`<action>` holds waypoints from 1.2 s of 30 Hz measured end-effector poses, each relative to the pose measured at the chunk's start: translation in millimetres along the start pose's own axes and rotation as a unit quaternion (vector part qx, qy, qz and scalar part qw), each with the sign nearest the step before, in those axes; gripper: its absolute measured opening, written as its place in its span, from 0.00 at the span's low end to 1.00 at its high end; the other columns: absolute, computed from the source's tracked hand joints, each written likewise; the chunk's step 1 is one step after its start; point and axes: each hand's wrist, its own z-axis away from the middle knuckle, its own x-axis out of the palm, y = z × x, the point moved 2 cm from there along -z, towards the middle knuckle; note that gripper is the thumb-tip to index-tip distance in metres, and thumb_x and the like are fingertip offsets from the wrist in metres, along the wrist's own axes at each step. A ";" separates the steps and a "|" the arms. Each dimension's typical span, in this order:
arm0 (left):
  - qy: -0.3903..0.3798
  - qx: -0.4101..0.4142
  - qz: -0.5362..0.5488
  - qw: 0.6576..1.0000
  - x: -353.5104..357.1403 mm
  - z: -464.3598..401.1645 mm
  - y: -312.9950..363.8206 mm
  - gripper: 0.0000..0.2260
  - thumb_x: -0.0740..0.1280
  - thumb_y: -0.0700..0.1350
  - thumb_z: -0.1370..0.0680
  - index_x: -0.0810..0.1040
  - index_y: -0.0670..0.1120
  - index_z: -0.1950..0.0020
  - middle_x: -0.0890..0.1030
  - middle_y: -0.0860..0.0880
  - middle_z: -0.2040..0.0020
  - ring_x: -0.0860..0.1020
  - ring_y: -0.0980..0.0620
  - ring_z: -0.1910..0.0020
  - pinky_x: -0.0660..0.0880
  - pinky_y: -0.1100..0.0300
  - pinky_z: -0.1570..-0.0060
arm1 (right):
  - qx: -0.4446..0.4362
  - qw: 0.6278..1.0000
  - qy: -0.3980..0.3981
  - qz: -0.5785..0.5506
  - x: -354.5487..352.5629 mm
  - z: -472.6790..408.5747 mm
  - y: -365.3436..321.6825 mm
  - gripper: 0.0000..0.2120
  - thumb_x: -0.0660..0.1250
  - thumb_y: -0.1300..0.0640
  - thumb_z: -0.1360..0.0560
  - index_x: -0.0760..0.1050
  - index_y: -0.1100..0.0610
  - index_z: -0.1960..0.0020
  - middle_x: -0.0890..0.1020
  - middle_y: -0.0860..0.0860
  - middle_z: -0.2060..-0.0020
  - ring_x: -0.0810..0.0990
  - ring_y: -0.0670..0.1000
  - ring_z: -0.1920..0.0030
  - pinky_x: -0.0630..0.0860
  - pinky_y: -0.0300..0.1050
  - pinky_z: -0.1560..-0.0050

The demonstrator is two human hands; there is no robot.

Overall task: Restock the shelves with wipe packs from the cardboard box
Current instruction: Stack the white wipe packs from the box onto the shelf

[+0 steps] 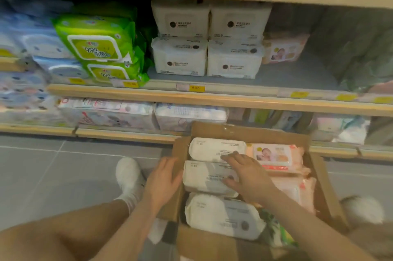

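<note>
in the open brown cardboard box (251, 131) on the grey tiled floor (42, 167), white soft-film wipe packs (209, 176) lie three in a row, pink ones (276, 156) beside them. packs look squashy, moderately heavy, film likely slick; best gripped across the short ends. right hand (247, 172) lies flat on the middle white pack, fingers straight, nothing gripped. left hand (162, 182) rests at the box's left wall, fingers extended, probably touching the pack's end (blurry). both forearms reach forward and down.

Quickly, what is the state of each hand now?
Left hand: open, resting on the brown cardboard box flap.
Right hand: open, flat on the middle white wipe pack.
</note>
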 end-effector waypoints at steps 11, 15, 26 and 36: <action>-0.079 0.041 -0.062 0.994 51.2 58.0 -16.1 0.23 0.59 0.48 0.20 0.60 0.45 0.26 0.62 0.46 0.27 0.65 0.46 0.32 0.68 0.54 0.36 | -0.047 0.988 -0.127 0.073 102.6 63.8 -7.1 0.26 0.54 0.35 0.24 0.64 0.43 0.30 0.72 0.48 0.32 0.73 0.52 0.34 0.74 0.57 0.39; -0.083 0.038 -0.066 0.994 52.8 56.9 -14.7 0.24 0.60 0.47 0.20 0.60 0.45 0.26 0.63 0.45 0.28 0.65 0.45 0.32 0.69 0.52 0.37 | -0.019 0.989 -0.118 0.088 101.4 56.7 -5.3 0.33 0.56 0.30 0.29 0.63 0.44 0.29 0.75 0.51 0.35 0.77 0.55 0.39 0.74 0.59 0.40; -0.117 0.044 -0.083 0.989 50.3 54.9 -16.7 0.24 0.60 0.48 0.20 0.59 0.45 0.25 0.62 0.45 0.27 0.64 0.45 0.32 0.70 0.52 0.37 | 0.009 0.987 -0.106 0.117 113.2 37.1 -8.5 0.45 0.68 0.43 0.30 0.39 0.39 0.26 0.60 0.60 0.32 0.64 0.62 0.35 0.61 0.58 0.33; -0.050 0.124 -0.027 0.991 20.8 -2.8 25.1 0.19 0.59 0.40 0.21 0.69 0.48 0.30 0.70 0.48 0.31 0.67 0.47 0.33 0.67 0.52 0.34 | -0.001 0.996 -0.058 0.073 0.3 57.3 11.4 0.41 0.66 0.35 0.31 0.46 0.34 0.27 0.67 0.52 0.35 0.68 0.56 0.37 0.65 0.50 0.40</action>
